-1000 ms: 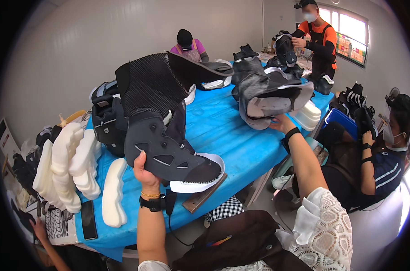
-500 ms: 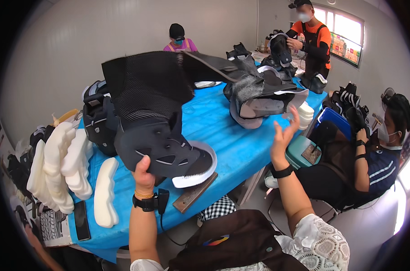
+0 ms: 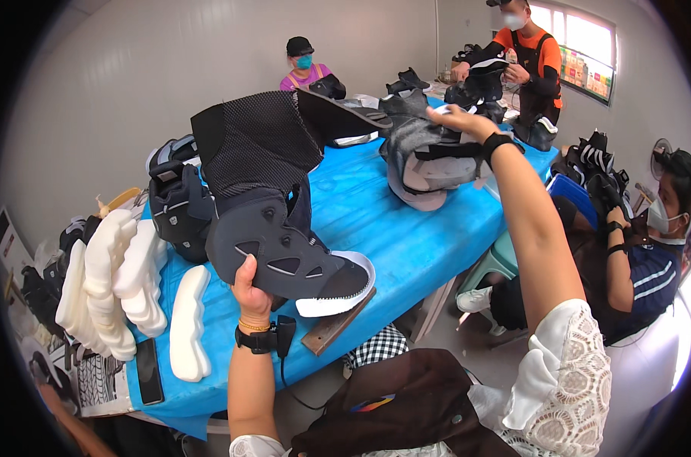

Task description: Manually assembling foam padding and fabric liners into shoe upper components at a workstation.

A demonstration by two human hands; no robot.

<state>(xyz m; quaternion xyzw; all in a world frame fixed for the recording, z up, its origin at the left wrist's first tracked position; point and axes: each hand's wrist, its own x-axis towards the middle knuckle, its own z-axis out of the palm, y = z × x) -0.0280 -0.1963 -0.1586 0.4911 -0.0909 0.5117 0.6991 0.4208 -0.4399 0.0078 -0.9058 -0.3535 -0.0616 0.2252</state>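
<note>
My left hand (image 3: 252, 295) is closed around the lower edge of a dark shoe upper (image 3: 273, 247), holding it up over the near part of the table. The upper has cut-out slots, a white stitched rim at the toe and a wide black mesh flap (image 3: 258, 137) spread above it. Stretched far forward, my right hand (image 3: 461, 122) is over a pile of black and grey shoe uppers (image 3: 425, 156), fingers extended and nothing visibly gripped. Whether its fingertips touch the pile is hard to tell.
White foam pieces (image 3: 102, 282) stand stacked at the left, with one foam piece (image 3: 189, 324) apart near a phone (image 3: 149, 371). A wooden strip (image 3: 338, 324) lies at the blue table's (image 3: 345, 206) near edge. More dark uppers (image 3: 179, 202) sit left. Co-workers are behind and at right.
My right hand has gone forward and left, from beside the pile to over it. The held upper stays in my left hand, shifted slightly right in view.
</note>
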